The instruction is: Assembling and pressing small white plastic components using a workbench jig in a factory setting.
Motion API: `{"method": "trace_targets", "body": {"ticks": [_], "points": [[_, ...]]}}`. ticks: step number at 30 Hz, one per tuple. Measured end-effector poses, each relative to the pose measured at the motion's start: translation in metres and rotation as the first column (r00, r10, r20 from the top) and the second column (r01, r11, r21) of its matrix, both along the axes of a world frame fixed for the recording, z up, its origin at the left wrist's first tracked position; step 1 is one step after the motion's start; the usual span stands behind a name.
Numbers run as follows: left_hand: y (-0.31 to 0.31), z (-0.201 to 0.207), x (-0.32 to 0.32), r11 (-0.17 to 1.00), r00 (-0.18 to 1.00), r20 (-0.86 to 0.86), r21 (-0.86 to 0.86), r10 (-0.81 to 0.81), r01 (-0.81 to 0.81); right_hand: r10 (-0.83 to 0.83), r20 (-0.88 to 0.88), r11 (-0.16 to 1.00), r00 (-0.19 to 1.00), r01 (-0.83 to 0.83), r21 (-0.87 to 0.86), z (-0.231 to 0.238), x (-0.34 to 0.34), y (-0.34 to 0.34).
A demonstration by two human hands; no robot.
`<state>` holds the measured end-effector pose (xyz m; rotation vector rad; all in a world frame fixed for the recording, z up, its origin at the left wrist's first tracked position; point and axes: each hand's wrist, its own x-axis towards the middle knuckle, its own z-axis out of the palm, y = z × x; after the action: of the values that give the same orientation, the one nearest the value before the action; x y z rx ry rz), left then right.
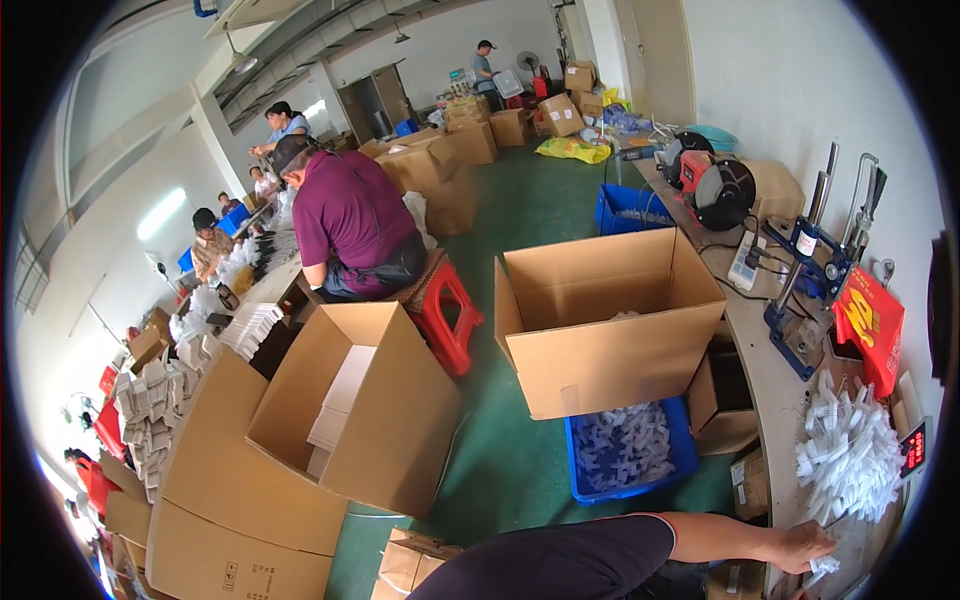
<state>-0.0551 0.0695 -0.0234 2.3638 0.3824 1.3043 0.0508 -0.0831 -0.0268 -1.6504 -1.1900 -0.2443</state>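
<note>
My left arm, in a dark sleeve, reaches across the lower edge to the bench on the right. At its end my left hand [803,546] is closed, fingers bent down around a small white plastic piece [824,566] that sticks out beside the fingertips. Its exact kind is too small to make out. Just beyond the hand lies a large heap of similar white, ribbed-looking plastic pieces [848,450] on the workbench [745,325]. My right hand does not show.
A digital display [913,450], red bag [868,325], lever press [800,270] and grinder [715,180] line the bench. Beside it, an open carton [610,360] stands above a blue bin [680,455] of pale pieces. Left are another carton [395,420] and a seated person [360,215] on a red stool [450,320].
</note>
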Motion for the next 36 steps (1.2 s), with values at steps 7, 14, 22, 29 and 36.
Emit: {"method": "trace_targets", "body": {"ticks": [7, 14, 22, 29, 36], "points": [[0.0, -0.001, 0.001, 1.0, 1.0, 0.016, 0.015, -0.001, 0.001, -0.052, -0.06, 0.998, 0.997, 0.051, -0.024, 0.0, -0.002, 0.0], [0.001, -0.002, 0.002, 1.0, 1.0, 0.006, 0.019, -0.017, 0.017, -0.03, 0.007, 0.999, 1.0, 0.03, 0.02, 0.004, -0.004, 0.001], [0.002, -0.003, 0.002, 1.0, 0.999, -0.036, 0.031, -0.004, 0.005, -0.083, -0.041, 0.996, 0.996, 0.081, -0.045, 0.011, -0.011, -0.003], [0.003, -0.005, 0.003, 0.999, 0.998, -0.069, 0.033, -0.012, 0.014, -0.056, -0.073, 0.998, 0.996, 0.053, -0.044, 0.008, -0.008, -0.002], [0.004, -0.011, 0.008, 1.0, 0.999, -0.032, 0.011, -0.02, 0.021, -0.062, -0.018, 0.996, 0.998, 0.06, -0.072, 0.01, -0.009, -0.003]]}}
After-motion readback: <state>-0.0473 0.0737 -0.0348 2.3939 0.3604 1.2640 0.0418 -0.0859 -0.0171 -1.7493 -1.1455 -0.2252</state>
